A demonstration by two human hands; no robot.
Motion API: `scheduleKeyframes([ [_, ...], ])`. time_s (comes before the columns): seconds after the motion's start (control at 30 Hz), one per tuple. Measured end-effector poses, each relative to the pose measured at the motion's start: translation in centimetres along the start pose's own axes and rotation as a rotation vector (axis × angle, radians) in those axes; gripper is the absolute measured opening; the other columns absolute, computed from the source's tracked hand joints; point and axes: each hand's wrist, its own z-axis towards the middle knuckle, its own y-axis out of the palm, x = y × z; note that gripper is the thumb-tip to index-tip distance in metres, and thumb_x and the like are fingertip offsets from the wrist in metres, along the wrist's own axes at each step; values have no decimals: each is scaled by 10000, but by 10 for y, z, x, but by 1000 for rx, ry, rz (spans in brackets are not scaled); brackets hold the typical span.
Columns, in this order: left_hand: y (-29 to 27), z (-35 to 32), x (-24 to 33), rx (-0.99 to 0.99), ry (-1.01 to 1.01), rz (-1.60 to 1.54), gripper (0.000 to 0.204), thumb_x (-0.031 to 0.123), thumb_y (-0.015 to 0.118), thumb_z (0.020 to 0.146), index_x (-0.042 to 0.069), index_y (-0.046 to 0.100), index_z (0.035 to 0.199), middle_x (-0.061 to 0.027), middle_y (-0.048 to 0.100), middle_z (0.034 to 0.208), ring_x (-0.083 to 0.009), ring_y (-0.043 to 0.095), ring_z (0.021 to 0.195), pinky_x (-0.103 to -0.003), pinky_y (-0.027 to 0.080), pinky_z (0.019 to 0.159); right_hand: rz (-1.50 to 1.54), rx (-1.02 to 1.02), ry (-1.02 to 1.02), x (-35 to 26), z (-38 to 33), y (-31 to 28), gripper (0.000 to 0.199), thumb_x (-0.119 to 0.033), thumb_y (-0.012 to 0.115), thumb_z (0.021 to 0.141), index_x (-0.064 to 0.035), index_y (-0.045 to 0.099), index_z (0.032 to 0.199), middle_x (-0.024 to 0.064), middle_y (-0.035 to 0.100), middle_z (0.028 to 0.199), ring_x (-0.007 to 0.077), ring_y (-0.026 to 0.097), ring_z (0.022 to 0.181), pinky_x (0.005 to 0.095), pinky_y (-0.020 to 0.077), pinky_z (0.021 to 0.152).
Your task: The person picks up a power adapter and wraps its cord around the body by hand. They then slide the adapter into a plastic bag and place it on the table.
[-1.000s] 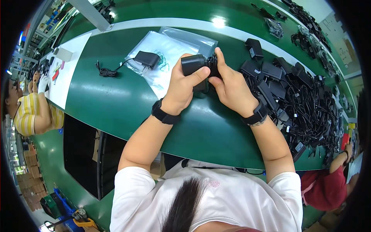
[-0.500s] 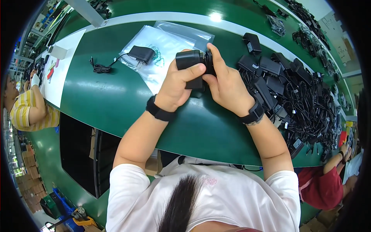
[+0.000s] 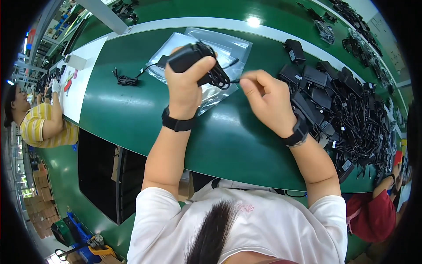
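Note:
A black power adapter is held up over the table, with my left hand wrapped round it, thumb across its side. Its black cable is bundled in a coil against the adapter on the right. My right hand has thumb and forefinger closed on a short end of that cable, just right of the coil. Under my left hand lie clear plastic bags. Behind that hand a second adapter is mostly hidden; its coiled cable lies to the left on the green table.
A big heap of black adapters and cables covers the table's right side. At far left, a person in a yellow striped top works by a white surface. Another person in red is at lower right. A metal post stands beyond the table.
My left hand has tilted the adapter and shifted left, showing the cable coil. My right hand has moved off the coil to the right and now pinches the cable's end.

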Motion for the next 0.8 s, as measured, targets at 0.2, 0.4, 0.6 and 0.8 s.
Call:
scheduleKeyframes([
  [0.2, 14, -17, 8, -115, 34, -41, 383, -72, 667, 664, -2, 446, 969, -135, 606, 836, -208, 624, 755, -321, 512, 722, 1365, -288, 718, 11, 1, 8, 418, -338, 391, 947, 33, 513, 1096, 125, 603, 1015, 183, 588, 928, 351, 457, 849],
  [0.4, 29, -28, -14, -84, -234, -91, 358, -29, 689, 688, 0, 466, 967, -113, 625, 892, -158, 608, 812, -286, 489, 761, 1131, 9, 516, 16, 2, 15, 323, -239, 402, 954, -3, 515, 1144, 50, 583, 1065, 127, 545, 962, 268, 426, 858],
  [0.6, 28, -31, -25, -15, -82, 117, 363, -16, 700, 703, 14, 470, 982, -104, 595, 1007, -138, 575, 892, -281, 463, 823, 799, -75, 196, 13, -1, 17, 445, -267, 346, 974, -5, 305, 1332, 56, 459, 1222, 114, 429, 1112, 265, 333, 953],
  [0.8, 32, -36, -27, 30, -298, -250, 377, 162, 717, 762, 44, 456, 1008, -56, 571, 940, -146, 557, 863, -278, 466, 793, 369, -34, -70, 22, -2, 20, 686, -222, 653, 806, 9, 278, 1331, 94, 481, 1188, 156, 464, 1082, 291, 366, 931],
])
